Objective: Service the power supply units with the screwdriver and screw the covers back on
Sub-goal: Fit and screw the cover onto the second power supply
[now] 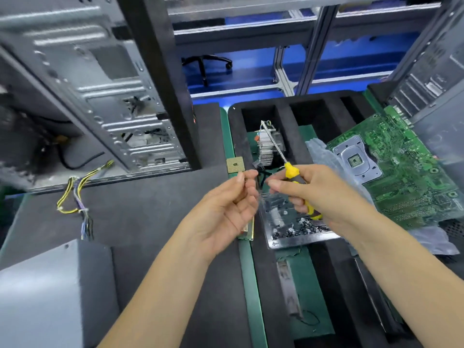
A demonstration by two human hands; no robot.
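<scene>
Nearest to us, well off to the left of both hands and low, sits the plain grey sheet-metal power supply unit [47,295] with its cover side up; we judge it heavy, rigid and sharp-edged, best taken by its flat sides rather than by the bundle of yellow, black and purple wires [77,199] lying loose beyond it, which would be soft and apt to snag.

Our left hand [226,209] is raised with thumb and forefinger pinched close together; it may hold a small screw, but the blur there keeps us from saying so. Just across from it our right hand [319,194] is curled round the yellow-and-black plastic handle of the screwdriver [288,169], its slim steel shaft pointing up and away from the grip. We judge the tool light and stiff, and the ribbed handle the proper place to hold it, since the polished shaft would slip.

Directly below the grip lies a shallow metal tray [276,243] strewn with small dark screws [298,228], tiny and easily scattered, so fingertips are called for. Right of the grip rests a green printed circuit board [406,177]. Beyond the shaft's tip stands a finned aluminium heatsink [267,153] in a black foam recess, and far left of the hands rises the open grey steel computer case [100,96]
</scene>
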